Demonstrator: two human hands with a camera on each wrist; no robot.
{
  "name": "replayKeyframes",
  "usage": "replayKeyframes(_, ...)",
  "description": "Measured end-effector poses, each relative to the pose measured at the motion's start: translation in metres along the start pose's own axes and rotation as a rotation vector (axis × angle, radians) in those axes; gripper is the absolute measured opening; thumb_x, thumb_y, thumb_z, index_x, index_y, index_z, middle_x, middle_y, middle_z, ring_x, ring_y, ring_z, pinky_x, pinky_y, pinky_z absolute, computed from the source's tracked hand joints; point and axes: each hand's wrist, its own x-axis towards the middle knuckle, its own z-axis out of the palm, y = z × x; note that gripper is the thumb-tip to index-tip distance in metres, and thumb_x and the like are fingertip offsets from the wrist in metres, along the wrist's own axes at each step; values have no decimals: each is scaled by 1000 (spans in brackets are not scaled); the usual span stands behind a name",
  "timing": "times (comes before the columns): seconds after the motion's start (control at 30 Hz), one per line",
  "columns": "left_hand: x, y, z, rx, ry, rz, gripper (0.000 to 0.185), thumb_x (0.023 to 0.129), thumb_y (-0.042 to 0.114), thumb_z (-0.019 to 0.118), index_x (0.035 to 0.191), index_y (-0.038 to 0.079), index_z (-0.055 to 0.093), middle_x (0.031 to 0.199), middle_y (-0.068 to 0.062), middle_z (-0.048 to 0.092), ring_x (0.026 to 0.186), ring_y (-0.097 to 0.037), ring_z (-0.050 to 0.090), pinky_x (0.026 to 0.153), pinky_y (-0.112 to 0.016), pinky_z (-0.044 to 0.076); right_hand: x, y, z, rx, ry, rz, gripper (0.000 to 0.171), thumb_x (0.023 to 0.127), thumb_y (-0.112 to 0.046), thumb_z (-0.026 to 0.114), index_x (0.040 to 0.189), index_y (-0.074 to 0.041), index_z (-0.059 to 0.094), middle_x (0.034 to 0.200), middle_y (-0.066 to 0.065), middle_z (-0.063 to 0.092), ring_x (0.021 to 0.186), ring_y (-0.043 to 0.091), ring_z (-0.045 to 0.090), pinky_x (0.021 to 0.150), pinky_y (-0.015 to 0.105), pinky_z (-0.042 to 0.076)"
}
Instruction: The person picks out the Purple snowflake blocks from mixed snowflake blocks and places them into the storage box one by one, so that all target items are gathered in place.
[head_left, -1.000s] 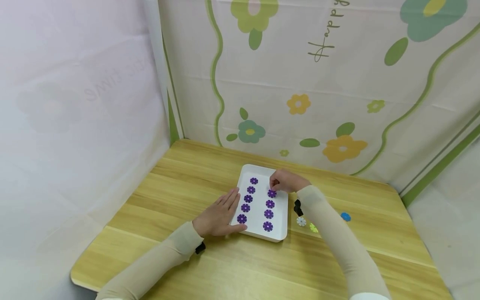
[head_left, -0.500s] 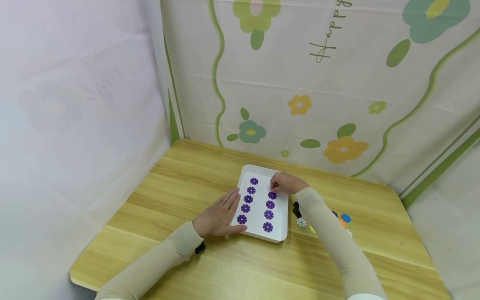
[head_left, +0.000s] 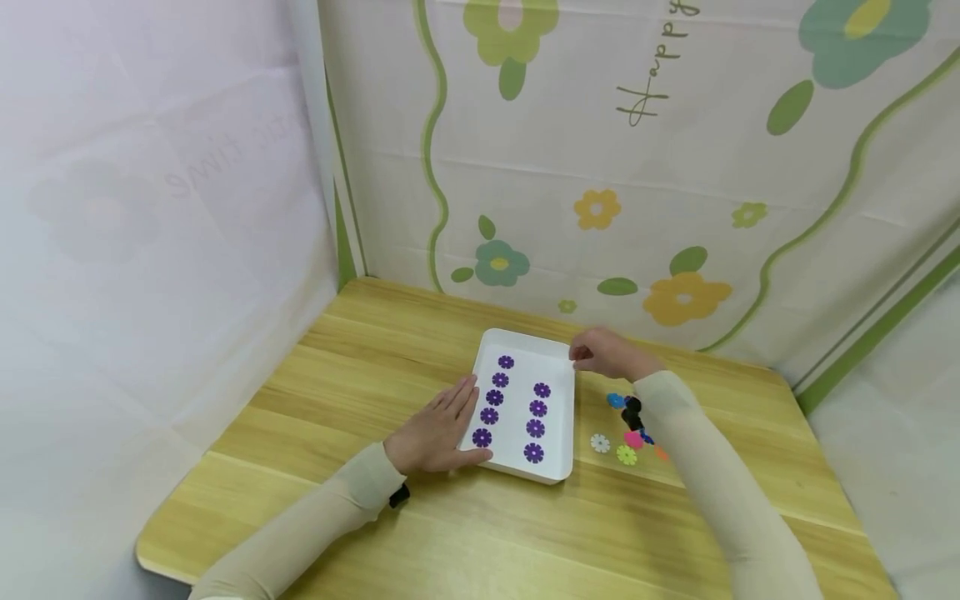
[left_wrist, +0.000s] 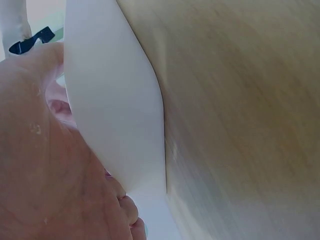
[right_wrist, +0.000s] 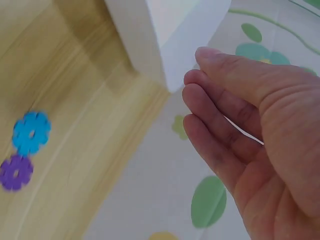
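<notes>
A flower-print backdrop [head_left: 675,167] walls in a pale wooden table [head_left: 375,358], where a white tray [head_left: 558,475] sits near the middle holding nine purple flower discs [head_left: 535,427] in two rows. The left hand [head_left: 438,433] lies flat on the table against the tray's left edge, fingers straight and together, thumb along the near rim. The right hand [head_left: 607,354] hovers just past the tray's far right corner, fingers loosely bent and close together, holding nothing. Mixed coloured discs [head_left: 626,454] are scattered on the table right of the tray, beside the right forearm.
</notes>
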Motion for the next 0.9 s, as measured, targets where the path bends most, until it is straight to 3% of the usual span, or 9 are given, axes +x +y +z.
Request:
replayKeyframes(0.23,0,0,0,-8,11,8,107,101,74,44,166,-7,17,177,-23,7,166,-39,10,133,-52,23,-39,28,-5,-1,51,43,5,97,-4,74,101,-3,77,95,7,77,84,16,70,80,38,63)
replayKeyframes(0.5,-1,1,-1,-11,5,6,105,102,72,44,166,-7,17,177,-24,6,166,-39,10,134,-52,22,-78,52,-1,30,47,124,13,96,-4,75,108,1,77,103,16,77,91,23,73,85,45,64)
replayKeyframes(0.9,1,1,5,1,16,-1,107,101,76,40,167,-4,14,178,-20,2,167,-36,6,135,-50,19,-101,79,27,76,20,201,18,96,-8,75,111,3,76,104,13,77,92,21,71,85,44,64)
